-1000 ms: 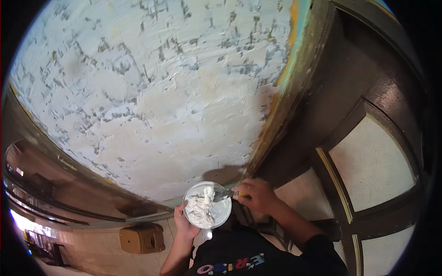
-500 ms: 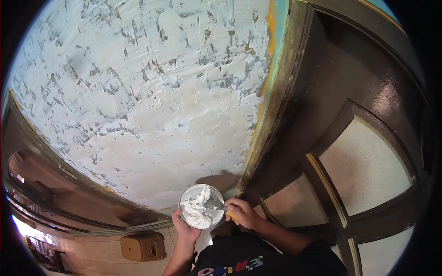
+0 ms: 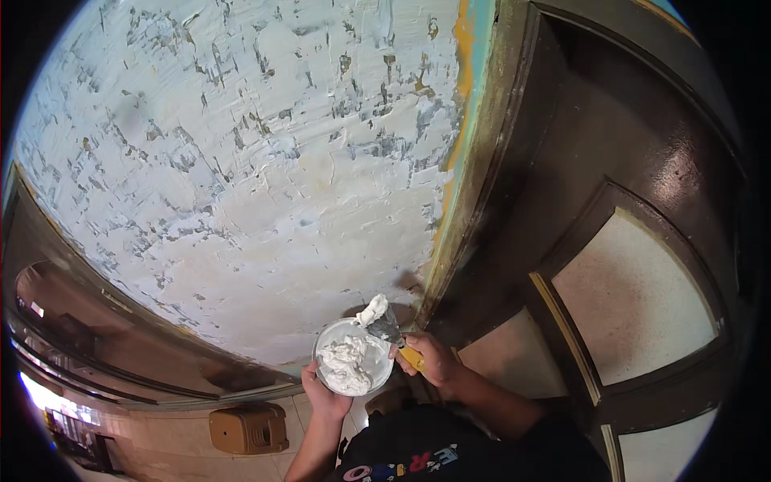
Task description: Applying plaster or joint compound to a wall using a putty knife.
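Note:
My left hand [image 3: 326, 394] grips a round, pale plastic tub [image 3: 382, 371] from its left and lower side. White putty [image 3: 345, 363] lies heaped inside it. Wrapped round the yellow handle of a putty knife [image 3: 387, 324] is my right hand [image 3: 430, 359], at the right of the tub. The knife's grey blade is over the tub's upper right rim and carries a white lump of putty [image 3: 372, 310] at its tip. Just beyond stands a wall [image 3: 281, 217] coated roughly in white, with grey patches showing through.
A wooden door frame [image 3: 474, 217] edges the wall at the right, beside a dark brown door [image 3: 594, 153] with pale panels. At the lower left, a brown plastic stool [image 3: 249, 428] stands on the tiled floor [image 3: 173, 434]. Dark wooden furniture [image 3: 72, 313] lines the left.
My right hand has lifted the putty knife up from the heap to the tub's far rim, with a lump of putty on the blade. The left hand keeps the tub nearly in place.

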{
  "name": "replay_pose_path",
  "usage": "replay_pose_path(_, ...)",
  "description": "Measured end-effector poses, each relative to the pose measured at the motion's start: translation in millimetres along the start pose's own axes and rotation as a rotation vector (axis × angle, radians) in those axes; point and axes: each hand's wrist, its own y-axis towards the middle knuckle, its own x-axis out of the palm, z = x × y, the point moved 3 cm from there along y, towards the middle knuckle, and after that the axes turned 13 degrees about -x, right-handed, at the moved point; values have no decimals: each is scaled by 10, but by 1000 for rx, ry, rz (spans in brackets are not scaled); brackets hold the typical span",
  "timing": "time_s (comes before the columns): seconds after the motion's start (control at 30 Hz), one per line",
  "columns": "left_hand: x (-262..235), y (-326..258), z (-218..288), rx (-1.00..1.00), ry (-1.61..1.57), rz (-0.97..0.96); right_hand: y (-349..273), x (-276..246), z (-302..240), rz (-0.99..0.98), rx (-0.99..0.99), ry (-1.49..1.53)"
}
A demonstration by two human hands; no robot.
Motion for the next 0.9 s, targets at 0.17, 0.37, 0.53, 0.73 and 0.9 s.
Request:
replay_pose_path(0.17, 38, -5, 94, 37, -7, 20, 87, -64, -215, 13, -121, -418)
replay_pose_path(0.37, 49, -45, 219, 100, -42, -50, 139, -68, -539, -123, -434, -1134)
replay_pose_path(0.53, 27, -45, 228, 95, -113, -126, 161, 60, -517, -118, -658, -1505)
replay_pose_path(0.73, 18, -133, 257, 103, -138, -71, 204, 38, -496, -94, -599, -1621)
replay_pose_path(0.9, -174, -169, 318, 108, -126, -127, 263, 86, -670, -101, -536, -1647)
